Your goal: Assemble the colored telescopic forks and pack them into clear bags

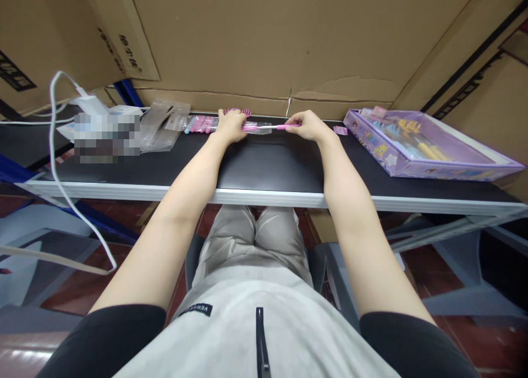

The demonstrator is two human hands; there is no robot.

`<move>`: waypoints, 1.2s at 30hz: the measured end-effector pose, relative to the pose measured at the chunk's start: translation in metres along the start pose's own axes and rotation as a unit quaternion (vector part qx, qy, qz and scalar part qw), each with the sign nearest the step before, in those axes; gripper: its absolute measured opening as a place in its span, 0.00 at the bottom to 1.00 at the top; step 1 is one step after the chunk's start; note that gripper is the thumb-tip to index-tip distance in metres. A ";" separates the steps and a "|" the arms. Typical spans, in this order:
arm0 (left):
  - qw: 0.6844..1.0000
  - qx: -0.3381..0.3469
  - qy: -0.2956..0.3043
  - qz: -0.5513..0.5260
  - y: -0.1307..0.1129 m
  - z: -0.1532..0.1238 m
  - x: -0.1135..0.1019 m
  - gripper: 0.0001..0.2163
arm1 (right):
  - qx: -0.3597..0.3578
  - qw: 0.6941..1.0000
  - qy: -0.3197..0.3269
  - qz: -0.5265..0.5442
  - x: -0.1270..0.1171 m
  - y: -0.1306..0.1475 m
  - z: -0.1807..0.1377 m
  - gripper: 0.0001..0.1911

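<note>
A thin pink stick with a silver metal middle (270,127), which looks like a back scratcher, stretches between my hands above the black tabletop. My right hand (307,126) pinches its pink right end. Around the pink left part closes my left hand (231,126), whose fingers partly hide it. Just behind the left hand shows a pink claw-like head (243,112); I cannot tell whether it belongs to the same stick. Pink and blue handles (202,124) in clear wrapping lie left of that hand. Clear plastic also lies under the stick.
Clear plastic bags (159,127) lie on the left, beside a blurred-out item and a white cable (53,130). At right stands a purple box (445,169) with yellow and blue claw-headed sticks. A small pink tag (340,130) lies near it. Cardboard (247,42) walls the back.
</note>
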State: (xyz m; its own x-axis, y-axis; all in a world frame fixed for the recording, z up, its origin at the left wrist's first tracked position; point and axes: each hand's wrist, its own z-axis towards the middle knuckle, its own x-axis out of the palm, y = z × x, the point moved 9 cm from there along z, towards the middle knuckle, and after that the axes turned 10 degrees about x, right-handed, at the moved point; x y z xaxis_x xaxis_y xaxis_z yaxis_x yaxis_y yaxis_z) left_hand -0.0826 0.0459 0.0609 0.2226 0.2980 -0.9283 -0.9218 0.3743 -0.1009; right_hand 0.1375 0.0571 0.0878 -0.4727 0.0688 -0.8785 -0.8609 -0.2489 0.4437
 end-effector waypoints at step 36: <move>0.996 0.069 -0.011 0.052 -0.008 0.011 0.009 0.10 | -0.079 0.997 0.008 0.024 0.021 0.009 0.015 0.16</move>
State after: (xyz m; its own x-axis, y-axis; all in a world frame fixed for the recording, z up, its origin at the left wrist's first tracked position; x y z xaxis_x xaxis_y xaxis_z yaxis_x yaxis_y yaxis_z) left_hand -0.0695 0.0554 0.0569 0.1355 0.3598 -0.9231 -0.8884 0.4566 0.0476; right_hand 0.1169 0.0708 0.0762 -0.5088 0.0385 -0.8600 -0.7962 -0.4009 0.4531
